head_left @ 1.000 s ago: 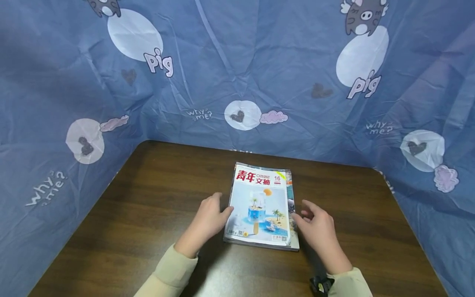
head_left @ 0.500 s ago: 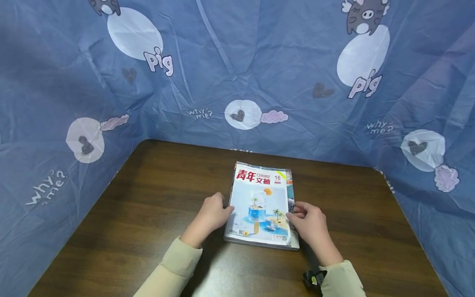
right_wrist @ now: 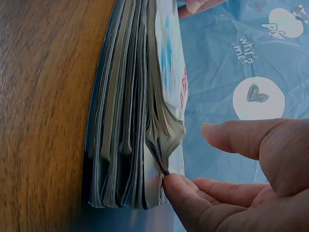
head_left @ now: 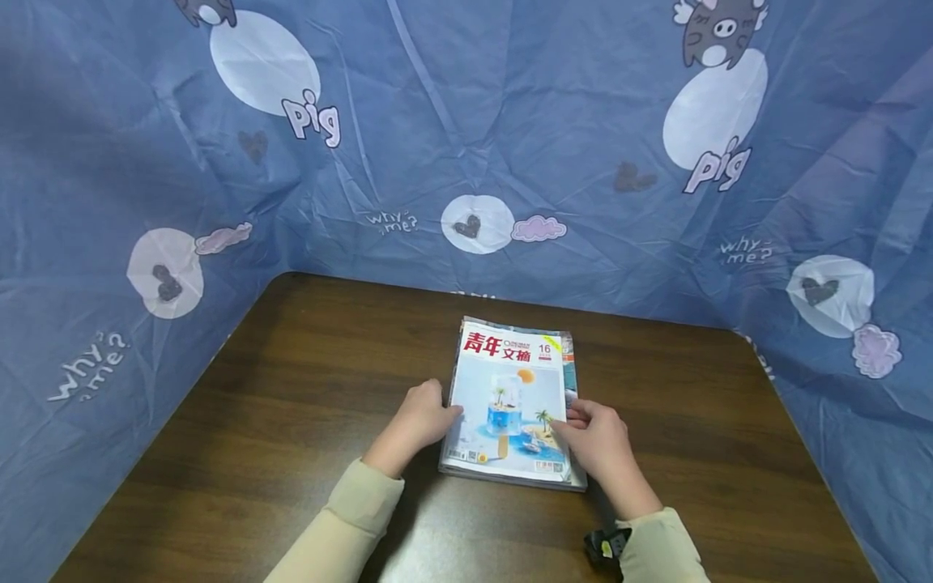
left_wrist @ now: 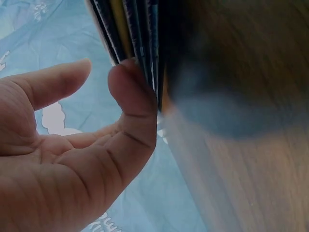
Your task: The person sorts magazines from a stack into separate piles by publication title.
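A stack of magazines (head_left: 578, 479) lies on the brown table, several thick, its page edges (right_wrist: 120, 121) facing the right wrist camera. On top is a magazine (head_left: 474, 397) with red Chinese lettering and a beach picture. My left hand (head_left: 417, 417) is at the stack's left side; in the left wrist view a bent fingertip (left_wrist: 128, 87) touches the spines while the thumb (left_wrist: 67, 82) stands apart. At the right edge is my right hand (head_left: 601, 441). Its fingertip (right_wrist: 176, 186) touches the top magazine's edge, where pages bulge, and its thumb (right_wrist: 231, 135) is held off the cover.
The wooden table (head_left: 291, 364) reaches back to a blue cloth (head_left: 408, 162) printed with pigs, hearts and lettering, which hangs behind and at both sides. A black wrist device (head_left: 605, 549) sits at the right sleeve (head_left: 659, 546).
My right hand has moved left from beside the stack to its right edge, with the thumb now over the cover. The left hand has barely shifted, and the magazines stay in place.
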`<state>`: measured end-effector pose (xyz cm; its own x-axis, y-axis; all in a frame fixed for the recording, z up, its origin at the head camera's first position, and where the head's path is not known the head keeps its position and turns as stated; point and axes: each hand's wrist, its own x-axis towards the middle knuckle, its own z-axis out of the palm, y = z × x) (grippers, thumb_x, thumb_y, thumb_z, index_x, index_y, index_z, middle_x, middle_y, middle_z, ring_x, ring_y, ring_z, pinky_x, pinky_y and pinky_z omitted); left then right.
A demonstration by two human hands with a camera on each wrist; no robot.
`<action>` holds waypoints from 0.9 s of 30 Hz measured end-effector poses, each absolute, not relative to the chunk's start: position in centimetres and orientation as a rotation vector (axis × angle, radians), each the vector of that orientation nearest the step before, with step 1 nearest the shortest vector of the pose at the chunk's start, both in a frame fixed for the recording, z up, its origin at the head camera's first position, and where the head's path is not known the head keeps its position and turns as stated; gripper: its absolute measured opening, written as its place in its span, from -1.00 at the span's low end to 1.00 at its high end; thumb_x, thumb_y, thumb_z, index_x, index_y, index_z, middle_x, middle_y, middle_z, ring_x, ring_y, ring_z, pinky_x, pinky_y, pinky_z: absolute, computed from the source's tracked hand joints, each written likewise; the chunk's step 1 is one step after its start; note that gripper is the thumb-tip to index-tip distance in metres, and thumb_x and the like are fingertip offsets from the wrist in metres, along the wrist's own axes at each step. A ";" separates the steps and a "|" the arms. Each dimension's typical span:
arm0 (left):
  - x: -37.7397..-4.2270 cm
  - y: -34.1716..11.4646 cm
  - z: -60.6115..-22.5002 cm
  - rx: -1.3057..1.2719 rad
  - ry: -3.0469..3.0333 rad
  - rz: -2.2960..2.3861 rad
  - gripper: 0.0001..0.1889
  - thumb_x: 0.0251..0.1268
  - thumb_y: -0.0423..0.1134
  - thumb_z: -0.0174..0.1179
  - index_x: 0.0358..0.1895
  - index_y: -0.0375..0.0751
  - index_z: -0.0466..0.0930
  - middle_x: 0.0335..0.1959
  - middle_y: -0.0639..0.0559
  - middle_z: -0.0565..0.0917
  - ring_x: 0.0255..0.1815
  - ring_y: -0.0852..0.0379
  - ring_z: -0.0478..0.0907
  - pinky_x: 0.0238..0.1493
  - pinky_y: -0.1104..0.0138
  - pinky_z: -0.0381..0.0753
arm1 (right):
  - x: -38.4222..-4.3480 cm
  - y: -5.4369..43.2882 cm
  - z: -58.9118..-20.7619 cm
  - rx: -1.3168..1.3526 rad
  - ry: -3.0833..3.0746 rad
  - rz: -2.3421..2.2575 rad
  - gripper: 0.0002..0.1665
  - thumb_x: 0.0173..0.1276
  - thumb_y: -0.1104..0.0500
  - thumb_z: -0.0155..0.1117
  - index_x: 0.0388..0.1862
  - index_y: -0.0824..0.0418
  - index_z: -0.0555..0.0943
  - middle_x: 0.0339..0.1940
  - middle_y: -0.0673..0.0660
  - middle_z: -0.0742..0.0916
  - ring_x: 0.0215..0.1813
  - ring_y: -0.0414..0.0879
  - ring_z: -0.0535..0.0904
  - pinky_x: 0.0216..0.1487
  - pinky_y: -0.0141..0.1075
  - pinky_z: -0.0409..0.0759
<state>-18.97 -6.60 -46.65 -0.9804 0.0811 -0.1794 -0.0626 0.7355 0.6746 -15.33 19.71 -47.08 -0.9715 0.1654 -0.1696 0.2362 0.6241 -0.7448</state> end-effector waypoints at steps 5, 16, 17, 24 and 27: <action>-19.1 -6.5 -46.9 0.029 2.720 1.067 -0.74 0.33 -0.30 0.33 -0.13 -0.51 0.62 -0.35 -0.19 0.63 -0.35 -0.01 0.57 -0.27 0.11 0.66 | -15.3 19.7 -47.2 0.339 2.727 -1.301 -0.30 0.38 0.13 0.44 0.39 0.43 0.46 0.07 0.26 0.69 0.06 0.07 0.64 0.11 -0.01 0.62; -19.4 -6.2 -47.3 0.020 2.762 1.048 -0.83 0.21 -0.39 0.40 -0.29 -0.44 0.62 -0.45 -0.14 0.61 -0.41 0.01 0.54 -0.33 0.14 0.64 | -15.4 19.7 -47.3 0.323 2.693 -1.334 -0.29 0.38 0.11 0.44 0.41 0.40 0.46 0.09 0.23 0.70 0.05 0.03 0.63 0.13 -0.02 0.61; -19.4 -6.2 -47.2 0.021 2.767 1.050 -0.83 0.20 -0.39 0.40 -0.29 -0.44 0.62 -0.45 -0.14 0.61 -0.40 0.00 0.55 -0.33 0.13 0.64 | -15.4 19.6 -47.3 0.324 2.692 -1.335 -0.28 0.38 0.11 0.44 0.41 0.40 0.46 0.09 0.22 0.70 0.04 0.02 0.63 0.13 -0.03 0.61; -19.2 -6.3 -47.4 0.047 2.803 1.098 -0.82 0.14 -0.41 0.42 -0.29 -0.42 0.61 -0.41 -0.14 0.62 -0.35 -0.03 0.56 -0.29 0.12 0.64 | -15.4 19.4 -47.2 0.340 2.670 -1.346 -0.28 0.37 0.11 0.46 0.41 0.39 0.46 0.09 0.22 0.69 0.06 0.03 0.62 0.14 -0.04 0.61; -19.1 -6.3 -47.3 0.069 2.820 1.146 -0.83 0.10 -0.44 0.41 -0.31 -0.40 0.59 -0.41 -0.14 0.62 -0.34 -0.04 0.56 -0.28 0.10 0.63 | -15.4 19.4 -47.2 0.339 2.669 -1.348 -0.27 0.37 0.11 0.46 0.40 0.39 0.46 0.08 0.21 0.70 0.05 0.02 0.62 0.14 -0.04 0.61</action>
